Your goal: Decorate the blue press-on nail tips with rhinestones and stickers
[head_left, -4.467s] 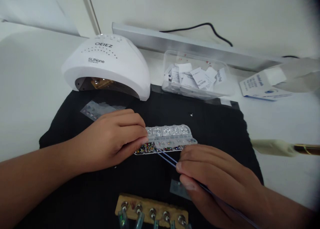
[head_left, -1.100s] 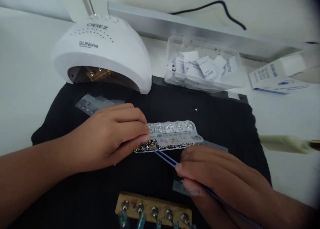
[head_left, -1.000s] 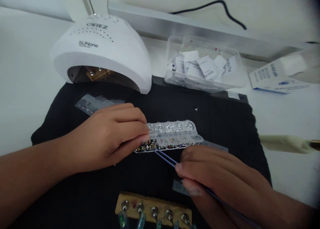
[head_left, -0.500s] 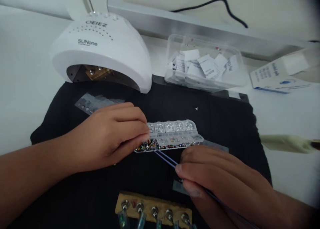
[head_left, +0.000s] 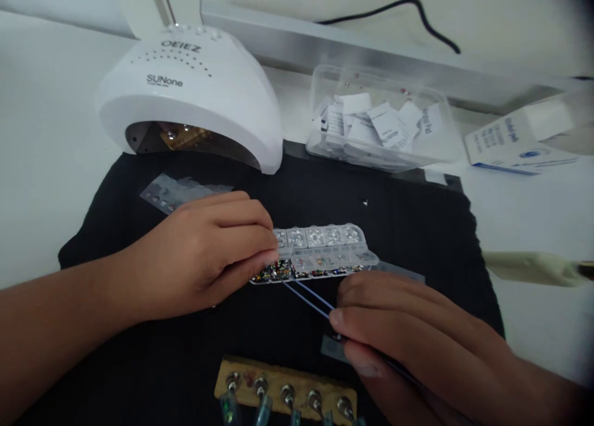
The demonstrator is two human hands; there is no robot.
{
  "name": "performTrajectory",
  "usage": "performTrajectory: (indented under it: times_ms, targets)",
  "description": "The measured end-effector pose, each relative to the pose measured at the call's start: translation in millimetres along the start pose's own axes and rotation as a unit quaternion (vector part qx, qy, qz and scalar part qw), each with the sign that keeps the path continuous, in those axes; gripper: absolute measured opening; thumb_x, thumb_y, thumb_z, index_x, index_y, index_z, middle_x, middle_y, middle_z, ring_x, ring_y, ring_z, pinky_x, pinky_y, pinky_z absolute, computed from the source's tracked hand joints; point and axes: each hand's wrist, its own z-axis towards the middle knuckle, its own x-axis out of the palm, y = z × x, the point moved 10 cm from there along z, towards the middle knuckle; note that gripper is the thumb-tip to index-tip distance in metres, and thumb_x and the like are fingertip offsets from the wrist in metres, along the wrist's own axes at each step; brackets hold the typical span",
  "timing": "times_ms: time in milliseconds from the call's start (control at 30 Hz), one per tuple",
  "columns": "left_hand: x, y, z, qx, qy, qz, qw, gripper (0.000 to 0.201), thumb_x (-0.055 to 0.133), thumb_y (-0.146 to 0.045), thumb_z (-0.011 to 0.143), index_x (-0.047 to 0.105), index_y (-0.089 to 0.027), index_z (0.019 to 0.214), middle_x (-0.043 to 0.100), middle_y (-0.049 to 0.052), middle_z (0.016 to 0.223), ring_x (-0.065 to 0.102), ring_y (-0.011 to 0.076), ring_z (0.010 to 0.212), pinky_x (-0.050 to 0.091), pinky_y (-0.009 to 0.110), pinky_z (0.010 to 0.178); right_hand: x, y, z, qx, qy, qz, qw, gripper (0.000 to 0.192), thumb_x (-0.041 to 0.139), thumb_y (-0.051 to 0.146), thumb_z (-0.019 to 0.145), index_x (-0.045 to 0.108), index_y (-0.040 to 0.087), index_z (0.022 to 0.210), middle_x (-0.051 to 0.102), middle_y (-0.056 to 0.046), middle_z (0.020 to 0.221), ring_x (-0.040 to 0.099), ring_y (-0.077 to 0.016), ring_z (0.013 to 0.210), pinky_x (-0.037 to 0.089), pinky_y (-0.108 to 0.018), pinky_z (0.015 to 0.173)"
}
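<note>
My left hand (head_left: 223,252) is closed on the left end of a clear plastic rhinestone box (head_left: 315,252). Its back row of compartments holds clear stones, its front row mixed coloured ones; a small clear lid lies over part of the front row. Between the thumb and fingers of my right hand (head_left: 399,333) are blue tweezers (head_left: 313,299), tips slightly apart at the box's front edge. Whether a stone sits at the tips I cannot make out. Nearer to me, a wooden stand (head_left: 285,392) carries several metal-stemmed holders with clear greenish nail tips.
A white nail lamp (head_left: 195,91) stands back left with another wooden stand inside. Behind the black cloth (head_left: 153,364) is a clear tub (head_left: 380,122) of paper packets, with a white box (head_left: 515,141) right of it. A pale green brush-like handle (head_left: 533,268) lies at right.
The tweezers' prongs have spread further apart at the front edge of the rhinestone box. My left hand and the box have stayed nearly in place.
</note>
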Motion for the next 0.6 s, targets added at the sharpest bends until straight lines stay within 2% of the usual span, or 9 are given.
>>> performTrajectory:
  times_ms: [167, 367, 467, 600]
  targets:
    - [0.7, 0.7, 0.4, -0.005, 0.005, -0.003, 1.000, 0.009, 0.056, -0.016, 0.095, 0.065, -0.015, 0.094, 0.064, 0.003, 0.094, 0.057, 0.0133, 0.083, 0.046, 0.027, 0.076, 1.2, 3.8, 3.6, -0.005, 0.009, 0.001, 1.000, 0.011, 0.055, 0.010, 0.088, 0.065, 0.012, 0.093, 0.072, -0.008, 0.080, 0.072, -0.0190, 0.076, 0.063, -0.029, 0.066]
    - [1.4, 0.9, 1.0, -0.004, 0.005, -0.003, 1.000, 0.010, 0.055, -0.018, 0.095, 0.065, -0.016, 0.094, 0.064, 0.004, 0.094, 0.057, 0.0145, 0.081, 0.045, 0.030, 0.075, -5.8, 2.9, 8.3, 0.002, -0.046, 0.019, 0.999, 0.015, 0.057, 0.001, 0.081, 0.063, 0.014, 0.080, 0.070, -0.005, 0.070, 0.070, -0.0163, 0.067, 0.063, -0.030, 0.066]
    - [2.4, 0.8, 0.9, -0.002, 0.008, 0.004, 1.000, 0.010, 0.055, -0.018, 0.095, 0.065, -0.016, 0.093, 0.064, 0.004, 0.094, 0.056, 0.0151, 0.081, 0.045, 0.030, 0.075, -12.6, -0.4, 2.0, 0.015, -0.067, 0.053, 0.996, 0.012, 0.058, 0.005, 0.083, 0.061, 0.016, 0.084, 0.069, -0.003, 0.071, 0.068, -0.0155, 0.065, 0.064, -0.032, 0.069]
    - [0.1, 0.2, 0.6, 0.002, 0.001, -0.002, 1.000, 0.008, 0.058, -0.019, 0.093, 0.065, -0.017, 0.094, 0.064, 0.006, 0.097, 0.056, 0.0168, 0.085, 0.046, 0.031, 0.076, -14.0, -7.5, -6.2, 0.027, -0.049, 0.125, 0.991, 0.007, 0.054, 0.015, 0.091, 0.060, 0.018, 0.094, 0.067, -0.003, 0.076, 0.066, -0.0156, 0.066, 0.063, -0.037, 0.077]
